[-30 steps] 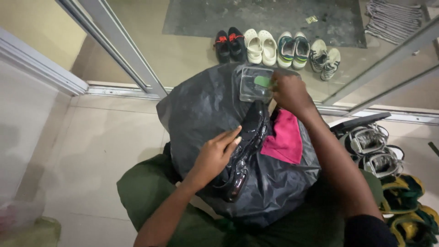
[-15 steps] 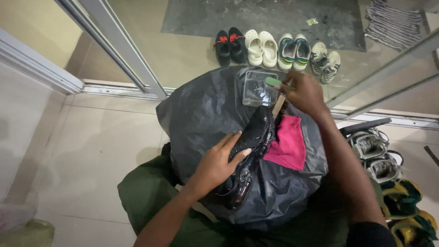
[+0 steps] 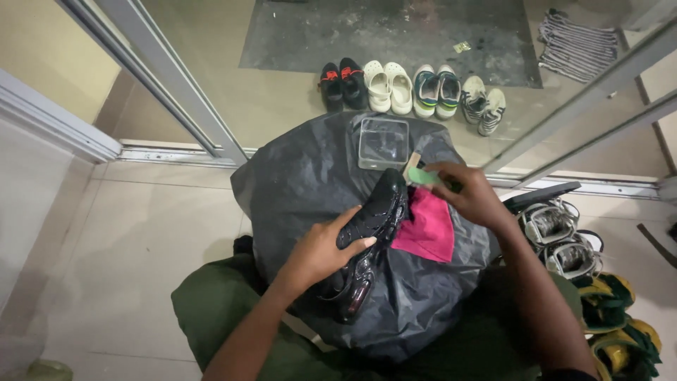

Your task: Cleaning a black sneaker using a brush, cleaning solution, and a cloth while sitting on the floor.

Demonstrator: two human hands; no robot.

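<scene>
While the person sits on the tiled floor (image 3: 127,233) with a black plastic bag (image 3: 303,176) spread over the lap, the left hand (image 3: 321,250) is clenched around a glossy black shoe (image 3: 370,233), fingers curled over its side so it lies steady on the bag. Just right of that hand and touching the shoe, a pink cloth (image 3: 427,229) lies flat on the bag. Above both hands, a clear plastic box (image 3: 383,143) sits on the far edge of the bag. The right hand (image 3: 469,197) grips a small brush with a green head (image 3: 422,175), its head close to the toe of the shoe; whether the bristles touch the surface cannot be told.

Judging by how things lie, cleaning of this shoe is under way and not finished: the shoe already looks shiny, yet the brush is at its front end and the cloth lies unused. Right of the right hand, more shoes (image 3: 564,236) wait on the floor, and beyond the glass door (image 3: 211,106) a row of footwear (image 3: 412,88) stands near a dark mat (image 3: 388,35).
</scene>
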